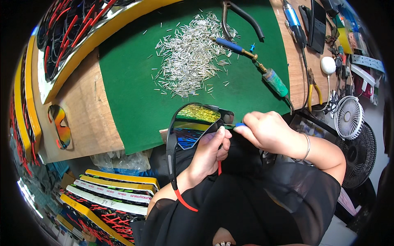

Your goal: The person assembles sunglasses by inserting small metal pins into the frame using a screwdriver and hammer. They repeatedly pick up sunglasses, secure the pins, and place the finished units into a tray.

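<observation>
The left hand [209, 153] closes its thumb and bent fingers on the frame of the mirrored sunglasses [196, 117], holding them at the near edge of the table [88, 115], one red-tipped arm hanging toward the person. The right hand [269, 131], just to their right, has its fingers curled in and pinching a small blue-handled tool [239, 125], its thin shaft reaching the frame; on the green mat [127, 86] beyond lies a heap of small metal pins [186, 57].
</observation>
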Tool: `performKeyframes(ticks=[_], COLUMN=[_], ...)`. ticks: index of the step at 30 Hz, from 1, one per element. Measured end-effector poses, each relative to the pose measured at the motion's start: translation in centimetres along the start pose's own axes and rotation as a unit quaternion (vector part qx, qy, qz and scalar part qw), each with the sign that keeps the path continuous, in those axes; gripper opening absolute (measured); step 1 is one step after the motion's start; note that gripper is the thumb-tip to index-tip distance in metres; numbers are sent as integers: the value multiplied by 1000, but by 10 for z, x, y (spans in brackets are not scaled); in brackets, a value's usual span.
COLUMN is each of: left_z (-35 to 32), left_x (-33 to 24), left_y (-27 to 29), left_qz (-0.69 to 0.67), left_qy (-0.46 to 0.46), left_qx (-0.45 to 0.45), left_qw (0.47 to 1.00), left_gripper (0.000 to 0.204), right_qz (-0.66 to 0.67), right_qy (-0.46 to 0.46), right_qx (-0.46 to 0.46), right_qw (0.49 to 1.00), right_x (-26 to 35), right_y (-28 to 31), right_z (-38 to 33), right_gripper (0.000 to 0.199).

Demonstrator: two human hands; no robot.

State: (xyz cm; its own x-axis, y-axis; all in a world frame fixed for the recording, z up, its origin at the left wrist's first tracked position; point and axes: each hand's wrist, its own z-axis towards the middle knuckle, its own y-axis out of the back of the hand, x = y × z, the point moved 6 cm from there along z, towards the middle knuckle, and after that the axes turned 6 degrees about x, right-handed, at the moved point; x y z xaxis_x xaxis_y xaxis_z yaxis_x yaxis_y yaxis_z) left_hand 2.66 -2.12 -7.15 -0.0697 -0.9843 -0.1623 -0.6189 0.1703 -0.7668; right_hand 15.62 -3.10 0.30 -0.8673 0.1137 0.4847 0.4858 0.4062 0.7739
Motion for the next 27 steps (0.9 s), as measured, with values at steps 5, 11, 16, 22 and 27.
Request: performKeyframes(ticks=[5,11,16,22,27], left_z=[-1,-1,0,0,1], left_x=[0,0,1,2,2], left_y=[1,0,2,4,4], left_qz=[-4,-4,-9,-2,-9], left_qy=[-1,-3,-3,-5,-7], left_qx=[-12,-12,-8,-20,-6], left_qw=[1000,1000,1000,1000,1000], left_gripper=[28,27,28,28,28], right_qz=[32,-46,6,-29,-8], right_qy=[45,47,39,76,29], right_qx=[-30,-17,-20,-34,-6], right_qw=[998,998,999,996,1000], right_x=[9,6,8,10,2], right_y=[16,2,10,11,3], right_z=[2,1,1,4,1], right_gripper=[21,25,18,20,18])
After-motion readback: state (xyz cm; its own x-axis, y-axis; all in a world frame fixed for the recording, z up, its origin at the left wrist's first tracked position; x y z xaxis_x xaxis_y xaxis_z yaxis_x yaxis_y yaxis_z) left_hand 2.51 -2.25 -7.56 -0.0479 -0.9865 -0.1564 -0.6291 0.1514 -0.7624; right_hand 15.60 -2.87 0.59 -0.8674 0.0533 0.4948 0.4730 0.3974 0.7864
